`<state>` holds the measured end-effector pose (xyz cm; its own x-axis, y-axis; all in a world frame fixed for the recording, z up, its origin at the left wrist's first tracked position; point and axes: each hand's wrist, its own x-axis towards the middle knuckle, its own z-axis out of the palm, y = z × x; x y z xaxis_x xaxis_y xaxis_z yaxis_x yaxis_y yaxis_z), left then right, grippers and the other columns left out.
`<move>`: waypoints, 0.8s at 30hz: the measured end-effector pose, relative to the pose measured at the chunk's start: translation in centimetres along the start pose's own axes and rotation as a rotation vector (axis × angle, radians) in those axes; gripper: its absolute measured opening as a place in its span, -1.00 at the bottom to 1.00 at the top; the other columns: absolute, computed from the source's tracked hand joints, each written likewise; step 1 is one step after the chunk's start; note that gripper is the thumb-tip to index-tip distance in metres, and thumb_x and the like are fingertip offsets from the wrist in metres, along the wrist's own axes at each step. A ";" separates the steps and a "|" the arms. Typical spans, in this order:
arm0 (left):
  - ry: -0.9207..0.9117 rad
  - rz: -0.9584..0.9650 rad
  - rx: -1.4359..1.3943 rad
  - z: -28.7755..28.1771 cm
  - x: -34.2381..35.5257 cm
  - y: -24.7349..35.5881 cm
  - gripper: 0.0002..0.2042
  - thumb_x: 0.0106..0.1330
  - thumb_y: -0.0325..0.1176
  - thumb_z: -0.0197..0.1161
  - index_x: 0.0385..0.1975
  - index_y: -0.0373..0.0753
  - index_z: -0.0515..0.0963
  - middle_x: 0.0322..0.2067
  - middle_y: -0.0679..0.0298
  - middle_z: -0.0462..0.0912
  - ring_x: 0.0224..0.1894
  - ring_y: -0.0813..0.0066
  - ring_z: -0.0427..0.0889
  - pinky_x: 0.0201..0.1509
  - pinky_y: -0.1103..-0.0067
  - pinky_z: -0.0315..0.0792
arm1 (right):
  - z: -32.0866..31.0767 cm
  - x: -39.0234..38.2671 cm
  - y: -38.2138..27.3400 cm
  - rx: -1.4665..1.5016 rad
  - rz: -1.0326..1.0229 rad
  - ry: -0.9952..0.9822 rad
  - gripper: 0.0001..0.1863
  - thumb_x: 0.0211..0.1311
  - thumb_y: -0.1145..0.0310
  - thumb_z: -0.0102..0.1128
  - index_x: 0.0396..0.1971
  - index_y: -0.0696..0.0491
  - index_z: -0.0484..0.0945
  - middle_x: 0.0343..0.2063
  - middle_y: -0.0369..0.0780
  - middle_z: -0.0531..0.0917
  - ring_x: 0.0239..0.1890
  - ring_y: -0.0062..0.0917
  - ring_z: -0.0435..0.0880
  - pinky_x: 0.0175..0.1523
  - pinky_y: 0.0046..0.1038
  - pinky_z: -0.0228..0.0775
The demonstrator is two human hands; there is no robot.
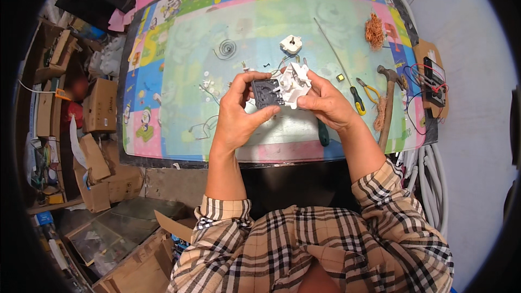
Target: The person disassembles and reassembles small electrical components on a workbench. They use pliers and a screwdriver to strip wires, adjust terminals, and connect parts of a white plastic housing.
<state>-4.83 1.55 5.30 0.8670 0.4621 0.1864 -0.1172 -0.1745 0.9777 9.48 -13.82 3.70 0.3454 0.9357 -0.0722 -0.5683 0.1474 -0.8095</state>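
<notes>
My left hand is closed around a dark grey plastic housing, thumb at its lower edge and fingers over the top. A white plastic housing with an open, shaped inside is gripped between the thumb and fingers of my right hand. The two parts are held side by side above the table, their inner edges touching or nearly so. Just beyond them lies another white plastic part with a dark slot. A flat coiled spring rests to the left, and small white pieces with wires are scattered nearby.
On the table's right lie a long screwdriver, yellow-handled pliers, a hammer, a copper wire bundle and a multimeter with leads. A dark green handle sits near the front edge. Cardboard boxes stand left.
</notes>
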 end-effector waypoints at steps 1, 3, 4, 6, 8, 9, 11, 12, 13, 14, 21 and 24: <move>-0.009 -0.005 -0.033 -0.1 -0.1 -0.1 -0.46 -0.09 -0.60 0.45 -0.03 -0.34 0.44 -0.07 0.24 0.54 -0.09 0.57 0.54 0.04 0.59 0.43 | 0.0 0.1 0.1 -0.005 -0.009 -0.013 -0.27 0.05 0.46 0.35 0.25 0.17 0.23 0.07 -0.23 0.45 0.12 -0.51 0.44 0.20 -0.44 0.30; -0.026 -0.016 -0.032 -0.3 -0.3 -0.1 -0.45 -0.09 -0.61 0.45 -0.01 -0.34 0.43 -0.07 0.25 0.53 -0.09 0.56 0.54 0.06 0.59 0.43 | -0.2 0.3 0.5 -0.014 -0.026 -0.037 -0.26 0.05 0.46 0.35 0.25 0.17 0.22 0.07 -0.22 0.45 0.12 -0.51 0.44 0.19 -0.44 0.31; -0.035 -0.021 -0.032 -0.4 -0.4 -0.1 -0.44 -0.09 -0.62 0.45 0.00 -0.33 0.43 -0.06 0.25 0.53 -0.08 0.56 0.54 0.06 0.58 0.42 | -0.3 0.4 0.7 -0.015 -0.029 -0.042 -0.26 0.05 0.46 0.35 0.26 0.17 0.21 0.07 -0.22 0.45 0.12 -0.51 0.44 0.19 -0.44 0.31; -0.051 -0.022 -0.042 -0.4 -0.5 0.1 -0.44 -0.09 -0.62 0.45 0.01 -0.33 0.43 -0.07 0.25 0.54 -0.09 0.56 0.54 0.06 0.58 0.42 | -0.4 0.5 1.0 -0.019 -0.036 -0.052 -0.25 0.05 0.46 0.35 0.26 0.18 0.20 0.08 -0.22 0.45 0.13 -0.51 0.44 0.19 -0.44 0.31; -0.069 -0.025 -0.034 -0.4 -0.5 0.1 -0.43 -0.08 -0.61 0.45 0.02 -0.33 0.44 -0.07 0.26 0.54 -0.09 0.56 0.54 0.06 0.58 0.42 | -0.4 0.5 1.0 -0.023 -0.021 -0.047 -0.24 0.06 0.45 0.35 0.27 0.18 0.19 0.08 -0.22 0.45 0.12 -0.50 0.44 0.19 -0.44 0.31; -0.077 -0.029 -0.022 -0.5 -0.5 0.1 -0.43 -0.08 -0.61 0.45 0.03 -0.33 0.44 -0.08 0.26 0.55 -0.09 0.55 0.54 0.06 0.57 0.43 | -0.4 0.5 1.0 -0.026 -0.011 -0.046 -0.23 0.07 0.44 0.35 0.28 0.18 0.18 0.08 -0.22 0.45 0.12 -0.50 0.44 0.19 -0.43 0.31; -0.102 -0.047 0.005 -0.6 -0.5 0.3 -0.41 -0.07 -0.60 0.45 0.05 -0.34 0.42 -0.05 0.24 0.54 -0.06 0.53 0.54 0.09 0.56 0.41 | -0.4 0.5 1.1 -0.020 -0.002 -0.037 -0.24 0.08 0.43 0.35 0.28 0.18 0.18 0.07 -0.22 0.46 0.12 -0.50 0.45 0.19 -0.43 0.32; -0.121 -0.063 0.018 -0.5 -0.4 0.6 -0.41 -0.06 -0.60 0.45 0.06 -0.35 0.41 -0.01 0.22 0.53 -0.03 0.52 0.53 0.12 0.54 0.40 | -0.5 0.5 1.1 -0.017 0.003 -0.030 -0.24 0.09 0.42 0.35 0.28 0.18 0.18 0.07 -0.22 0.47 0.11 -0.50 0.45 0.19 -0.43 0.32; -0.140 -0.078 0.031 -0.5 -0.4 0.7 -0.40 -0.06 -0.60 0.45 0.07 -0.37 0.40 0.03 0.20 0.52 0.01 0.50 0.52 0.15 0.53 0.39 | -0.6 0.5 1.1 -0.012 0.007 -0.029 -0.25 0.10 0.42 0.34 0.28 0.18 0.18 0.07 -0.21 0.47 0.11 -0.50 0.46 0.20 -0.43 0.32; -0.143 -0.091 0.027 -0.5 -0.4 0.6 -0.39 -0.06 -0.59 0.45 0.07 -0.37 0.40 0.02 0.21 0.52 0.00 0.50 0.52 0.14 0.53 0.39 | -0.7 0.5 1.1 -0.008 0.011 -0.027 -0.25 0.11 0.41 0.34 0.28 0.19 0.18 0.08 -0.21 0.47 0.10 -0.51 0.46 0.20 -0.43 0.32; -0.115 -0.116 -0.075 -0.5 -0.5 0.6 -0.37 -0.08 -0.56 0.49 0.07 -0.37 0.41 -0.12 0.23 0.60 -0.09 0.56 0.55 0.05 0.58 0.43 | -1.0 0.2 1.3 0.083 0.077 -0.083 -0.29 0.19 0.34 0.28 0.28 0.22 0.18 0.10 -0.16 0.46 0.09 -0.48 0.49 0.20 -0.40 0.34; -0.092 -0.089 -0.125 -0.6 -0.4 0.5 -0.37 -0.09 -0.52 0.52 0.07 -0.36 0.41 -0.20 0.26 0.63 -0.13 0.57 0.56 0.02 0.59 0.43 | -1.5 -0.1 1.4 0.205 0.088 -0.138 -0.28 0.21 0.27 0.27 0.28 0.24 0.16 0.09 -0.12 0.46 0.09 -0.39 0.51 0.16 -0.37 0.37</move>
<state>-5.50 1.80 5.74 0.9167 0.3881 0.0946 -0.0924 -0.0243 0.9954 9.79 -14.19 1.65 0.1905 0.9806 -0.0452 -0.7360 0.1122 -0.6676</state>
